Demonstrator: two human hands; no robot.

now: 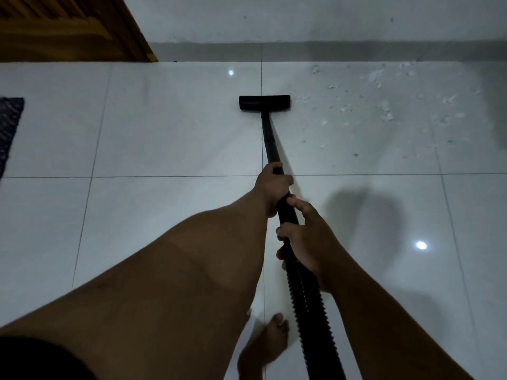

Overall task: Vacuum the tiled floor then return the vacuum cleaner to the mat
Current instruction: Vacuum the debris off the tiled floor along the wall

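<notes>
Both hands [274, 185] grip a black vacuum wand [270, 141] with flat nozzle [264, 102].

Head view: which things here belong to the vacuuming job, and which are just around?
Job:
vacuum wand, gripped by left hand and right hand
floor nozzle
ribbed hose
scattered debris on tiled floor
dark mat

Around:
wooden door
baseboard

nozzle [264, 102] mid-floor | debris [384, 105] right of it | mat [9, 127] far left
</notes>
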